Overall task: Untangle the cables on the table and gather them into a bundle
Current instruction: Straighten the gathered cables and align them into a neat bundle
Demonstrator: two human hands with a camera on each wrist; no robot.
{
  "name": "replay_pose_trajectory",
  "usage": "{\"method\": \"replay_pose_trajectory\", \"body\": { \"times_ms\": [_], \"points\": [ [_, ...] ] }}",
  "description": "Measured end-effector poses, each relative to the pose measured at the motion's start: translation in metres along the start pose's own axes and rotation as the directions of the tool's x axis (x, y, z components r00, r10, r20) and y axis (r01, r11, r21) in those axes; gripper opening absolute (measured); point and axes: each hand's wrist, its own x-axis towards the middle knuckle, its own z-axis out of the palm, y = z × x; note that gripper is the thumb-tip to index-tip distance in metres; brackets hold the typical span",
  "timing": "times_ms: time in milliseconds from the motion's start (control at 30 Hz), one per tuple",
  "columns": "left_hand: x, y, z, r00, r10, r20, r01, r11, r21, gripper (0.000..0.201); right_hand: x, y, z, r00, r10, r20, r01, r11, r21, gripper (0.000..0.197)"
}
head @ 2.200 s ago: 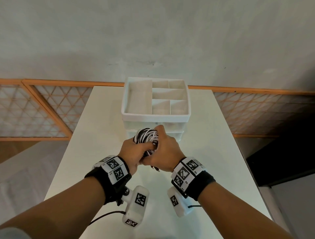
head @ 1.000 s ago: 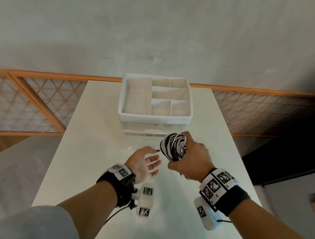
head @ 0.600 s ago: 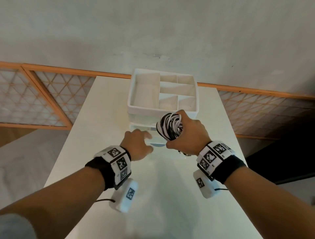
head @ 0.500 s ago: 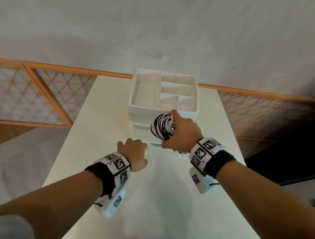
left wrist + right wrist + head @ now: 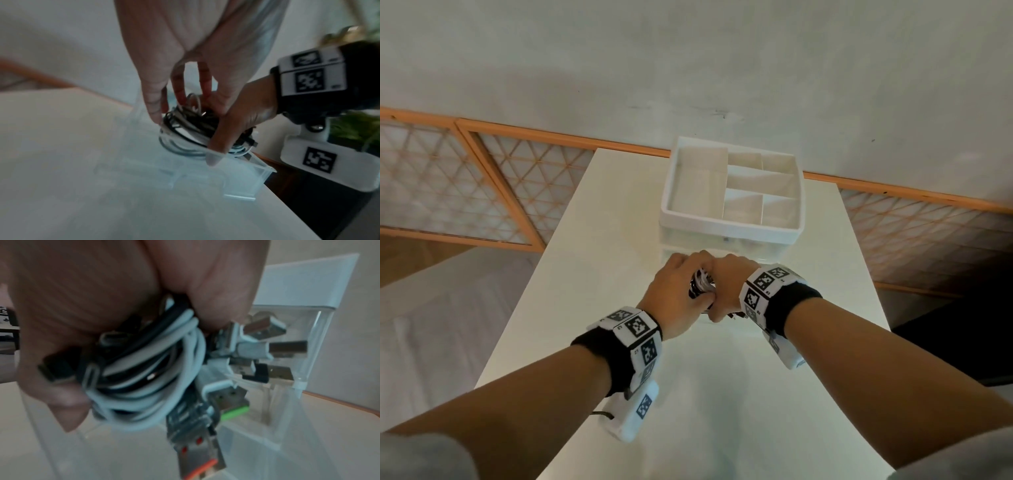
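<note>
The coiled bundle of black and white cables (image 5: 156,369) sits over the clear drawer (image 5: 236,183) pulled out of the white organizer (image 5: 729,222) on the bench (image 5: 599,240), right hand (image 5: 726,284) gripping it, left hand's (image 5: 674,294) fingers curled around it too.

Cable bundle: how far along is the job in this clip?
Done: the black and white cables are already coiled into one bundle, with no loose cable visible on the table. In hand: the right hand grips the bundle, the left hand closes around it too, both over the pulled-out clear drawer. Left: apparently only setting it down in the drawer; the hands have not let go.
</note>
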Motion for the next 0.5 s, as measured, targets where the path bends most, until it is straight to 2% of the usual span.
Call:
{"method": "replay_pose_trajectory", "body": {
  "times_ms": [100,233,333,500],
  "points": [
    [0.006,-0.006,0.009,0.998,-0.064,-0.007,0.064,0.998,0.001,0.018,0.003,0.003,0.005,1.0,0.001,0.008,-0.001,0.996,0.087,0.072],
    [0.019,-0.005,0.019,0.996,-0.091,0.01,0.089,0.987,0.134,0.022,0.002,0.012,0.011,1.0,-0.006,0.005,0.004,0.981,0.196,0.079],
    [0.024,-0.01,0.026,0.989,-0.128,0.078,0.106,0.965,0.239,0.031,-0.011,0.019,0.006,1.0,0.007,-0.01,-0.004,0.97,0.244,0.091],
    [0.028,-0.016,0.033,0.99,-0.113,0.09,0.08,0.948,0.309,0.039,-0.043,0.021,0.012,0.977,-0.062,-0.206,0.093,0.986,0.141,0.051]
  ]
}}
